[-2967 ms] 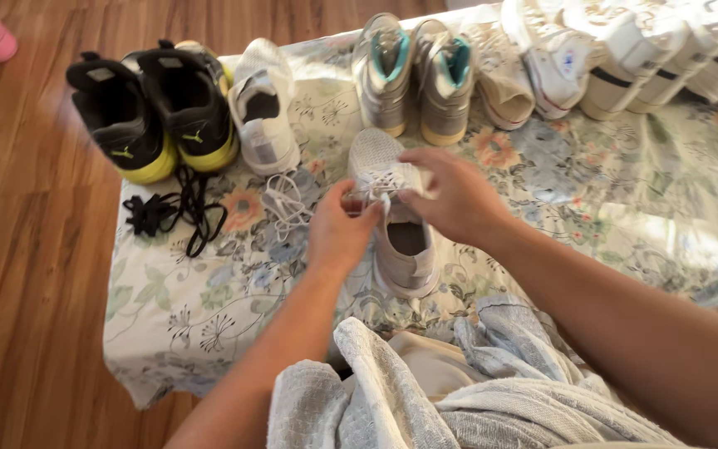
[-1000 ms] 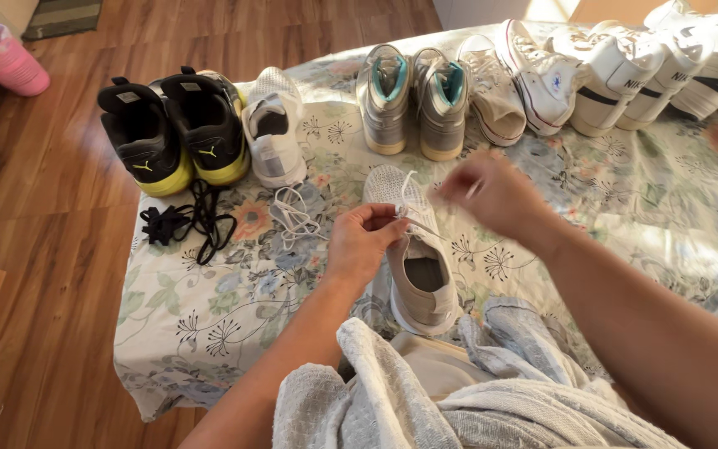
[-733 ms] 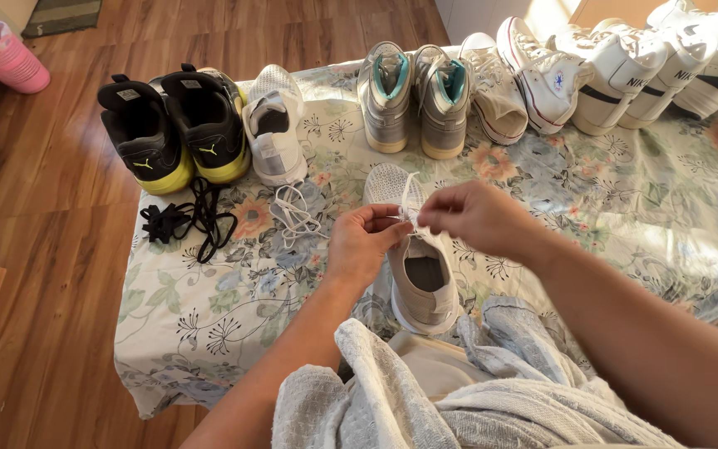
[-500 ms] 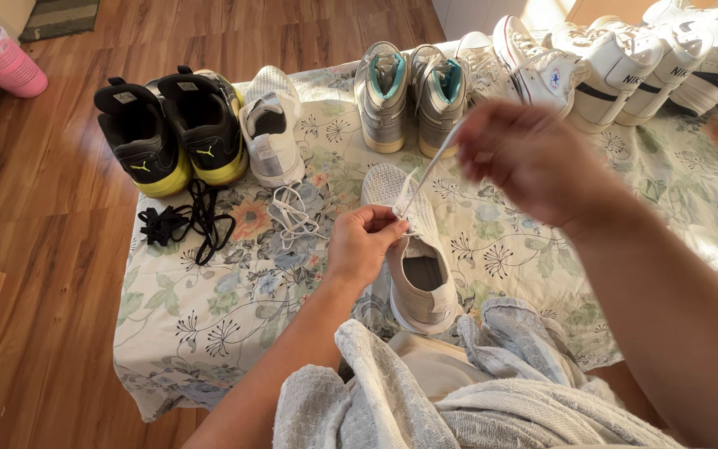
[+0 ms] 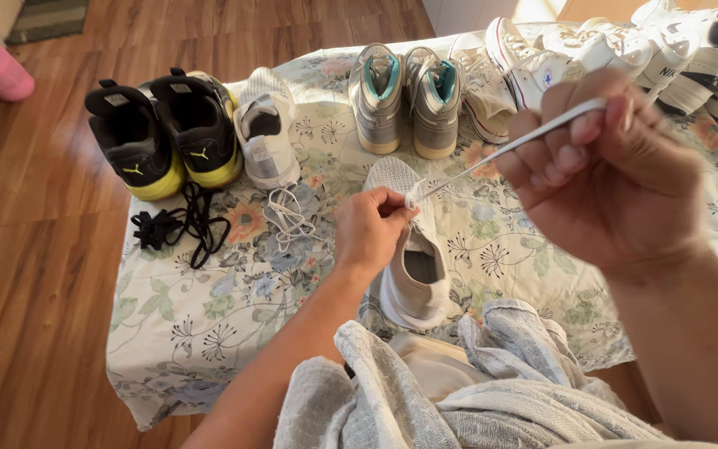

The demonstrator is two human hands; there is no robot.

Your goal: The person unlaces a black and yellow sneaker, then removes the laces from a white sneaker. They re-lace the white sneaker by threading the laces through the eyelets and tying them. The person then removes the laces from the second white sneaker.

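Since half a second ago our right hand [image 5: 604, 170] has drawn back and up toward the camera, pulling the white lace [image 5: 504, 150] out taut; the left hand [image 5: 370, 229] has hardly shifted.

From the head view, we take the white knit sneaker [image 5: 415, 249] as our landmark. It lies on the flowered cloth [image 5: 209, 324], toe pointing away from us. Our left hand rests on its left side with fingers closed, pinching the upper at the eyelets where the lace comes out. Our right hand is up and to the right of the sneaker, fingers curled tight around the far end of the lace.

We judge the unlacing well along: one long stretch is free, but the lace is not yet fully out. A loose white lace [image 5: 290, 218] lies just left of the sneaker, beneath its unlaced mate [image 5: 265, 133]. Further left, a loose black lace [image 5: 178, 224] lies by the black and yellow pair [image 5: 159, 129]. Beyond the sneaker, the grey and teal pair [image 5: 405, 96] keeps its laces.
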